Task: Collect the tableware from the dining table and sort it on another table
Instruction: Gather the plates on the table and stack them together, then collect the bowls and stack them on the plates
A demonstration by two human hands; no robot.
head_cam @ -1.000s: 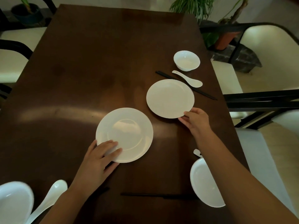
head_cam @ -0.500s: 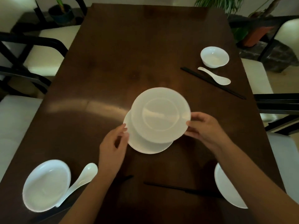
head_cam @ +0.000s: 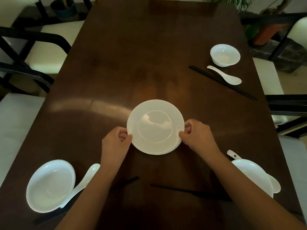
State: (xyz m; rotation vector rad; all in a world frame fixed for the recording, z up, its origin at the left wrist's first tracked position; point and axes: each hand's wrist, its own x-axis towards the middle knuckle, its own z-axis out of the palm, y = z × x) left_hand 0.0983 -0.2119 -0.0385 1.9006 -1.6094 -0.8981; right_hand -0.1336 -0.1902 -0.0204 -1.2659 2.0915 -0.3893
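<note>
- stacked plates are held at mid surface
- left rim is pinched by left hand fingers
- right rim is pinched by right hand fingers
- bowls are set at near left, near right, far right

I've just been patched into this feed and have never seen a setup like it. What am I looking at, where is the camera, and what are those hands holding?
There is no machine here. A person wears a wide-angle camera on the head, which looks down at their own two bare hands. The single view shows a dark dining table. The left hand and right hand each grip an edge of a stack of white plates; a second rim shows just under the top one. Around it lie three white bowls: far right, near left and near right, each with a white spoon beside it, such as the far one. Black chopsticks lie by that spoon.
</note>
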